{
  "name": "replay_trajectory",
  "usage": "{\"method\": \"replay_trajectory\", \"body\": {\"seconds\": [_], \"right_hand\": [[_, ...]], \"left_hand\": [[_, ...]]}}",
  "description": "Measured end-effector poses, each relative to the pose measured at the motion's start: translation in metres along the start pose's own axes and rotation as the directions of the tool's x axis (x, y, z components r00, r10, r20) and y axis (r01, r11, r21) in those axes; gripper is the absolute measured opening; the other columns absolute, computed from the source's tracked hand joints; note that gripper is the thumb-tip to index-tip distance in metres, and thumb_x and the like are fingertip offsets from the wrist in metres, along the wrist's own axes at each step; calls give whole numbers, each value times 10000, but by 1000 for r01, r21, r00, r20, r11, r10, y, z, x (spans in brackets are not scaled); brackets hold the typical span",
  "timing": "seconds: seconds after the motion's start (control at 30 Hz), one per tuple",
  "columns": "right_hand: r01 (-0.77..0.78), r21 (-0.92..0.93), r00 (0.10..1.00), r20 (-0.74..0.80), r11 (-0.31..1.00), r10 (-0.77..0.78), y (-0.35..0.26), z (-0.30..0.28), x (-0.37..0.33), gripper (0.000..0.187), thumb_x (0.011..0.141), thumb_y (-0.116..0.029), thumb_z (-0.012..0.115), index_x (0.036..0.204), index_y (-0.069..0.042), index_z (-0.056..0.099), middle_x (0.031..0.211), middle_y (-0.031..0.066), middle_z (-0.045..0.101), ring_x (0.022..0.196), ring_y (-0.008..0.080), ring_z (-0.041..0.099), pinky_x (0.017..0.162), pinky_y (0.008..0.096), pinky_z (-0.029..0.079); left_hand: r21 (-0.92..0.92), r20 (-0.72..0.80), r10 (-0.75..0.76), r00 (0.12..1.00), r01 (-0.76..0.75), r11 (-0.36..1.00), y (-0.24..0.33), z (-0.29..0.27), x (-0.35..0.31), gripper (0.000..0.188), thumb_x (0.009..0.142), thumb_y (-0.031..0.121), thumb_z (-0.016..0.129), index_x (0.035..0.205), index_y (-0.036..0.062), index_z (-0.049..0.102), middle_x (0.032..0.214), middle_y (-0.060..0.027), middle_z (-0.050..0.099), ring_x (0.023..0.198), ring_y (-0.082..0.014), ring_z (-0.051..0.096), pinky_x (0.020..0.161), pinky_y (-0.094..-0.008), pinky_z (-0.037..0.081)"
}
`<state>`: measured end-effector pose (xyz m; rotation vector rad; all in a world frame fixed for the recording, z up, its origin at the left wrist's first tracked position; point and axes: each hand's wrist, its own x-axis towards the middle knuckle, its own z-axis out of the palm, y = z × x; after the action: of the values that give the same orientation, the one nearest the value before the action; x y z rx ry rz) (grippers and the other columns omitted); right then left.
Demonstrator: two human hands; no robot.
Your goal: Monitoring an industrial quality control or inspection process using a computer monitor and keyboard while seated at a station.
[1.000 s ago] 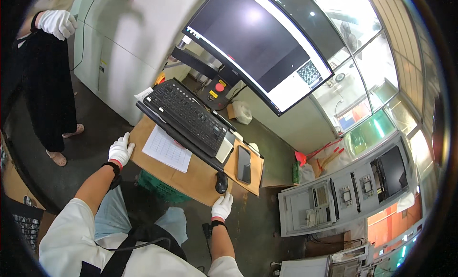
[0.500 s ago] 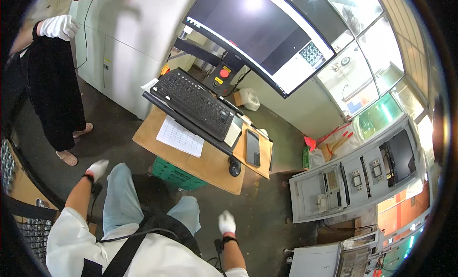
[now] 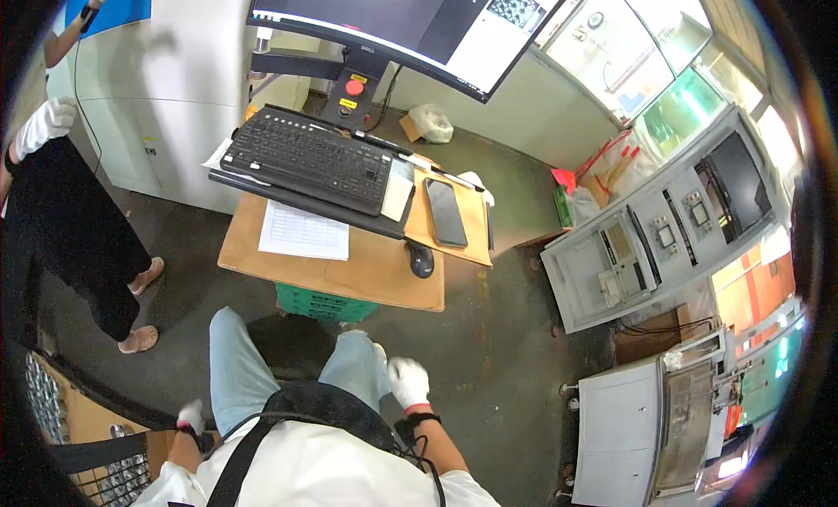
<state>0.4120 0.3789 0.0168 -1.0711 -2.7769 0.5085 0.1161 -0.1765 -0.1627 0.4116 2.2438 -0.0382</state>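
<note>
My left hand [image 3: 190, 415], in a white glove with a black wrist strap, hangs low beside my left thigh. Its fingers are smeared and small. In a matching white glove, my right hand [image 3: 408, 382] is beside my right knee. Its fingers look curled in, and nothing shows in them. Ahead of my knees is a tan board tabletop [image 3: 349, 280] over a green crate [image 3: 323, 304]. It carries a printed sheet [image 3: 304, 232], a black keyboard [image 3: 305, 158], a black mouse [image 3: 421, 260] and a dark phone [image 3: 446, 212]. Neither hand touches them.
A monitor [image 3: 393, 27] rises behind the keyboard, above a red button [image 3: 353, 88]. At left a person in black trousers [image 3: 78, 236] stands by a white cabinet [image 3: 192, 123]. Grey machine consoles [image 3: 594, 275] stand at right. Crates with metal parts [image 3: 48, 398] are at lower left.
The view has turned and the desk has come straighter ahead. My left hand has dropped back toward my hip; my right hand has come up beside the knee. The other person has raised an arm.
</note>
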Motion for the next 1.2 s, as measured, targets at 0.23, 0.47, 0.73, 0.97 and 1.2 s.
{"method": "replay_trajectory", "body": {"seconds": [0.23,0.47,0.73,0.97,1.2], "right_hand": [[430,-199,865,-188,881,-465,-85,-55,148,881,781,-511,830,1511,-121,526,1514,151,536,1397,407,471,1180,581,353],[447,-286,876,-54,848,-480,-85,-39,184,907,698,-284,861,1525,-170,507,1531,162,515,1398,422,481,1183,590,383],[401,-202,914,26,894,-404,-78,-56,194,777,779,-308,808,1491,-141,545,1405,131,587,1315,380,545,1114,543,435],[275,-65,896,380,959,-231,-73,-94,237,669,853,-650,699,1169,-61,722,1084,183,751,1044,393,715,919,506,547],[85,-35,723,690,996,-38,-20,-23,264,838,846,-765,638,1203,-12,729,1211,250,729,1156,430,676,1028,509,496]], "left_hand": [[-784,-572,-77,817,-516,346,135,-202,58,636,1075,405,606,1561,17,472,1546,-183,546,1439,-278,502,1202,-363,360],[-581,-763,114,636,-753,310,261,-287,77,698,1035,227,640,1632,34,333,1572,-256,481,1465,-365,460,1239,-427,323],[-446,-752,148,643,-661,604,263,-284,81,695,1039,241,582,1632,13,300,1566,-263,443,1419,-403,476,1205,-459,361],[-263,-434,266,861,-404,876,264,-335,92,696,1040,425,591,1634,135,375,1528,-236,555,1371,-451,542,1128,-463,450],[-737,-268,-89,959,-145,660,207,-323,43,431,982,233,641,1368,43,661,1261,-182,726,1218,-342,668,1061,-423,509]]}}
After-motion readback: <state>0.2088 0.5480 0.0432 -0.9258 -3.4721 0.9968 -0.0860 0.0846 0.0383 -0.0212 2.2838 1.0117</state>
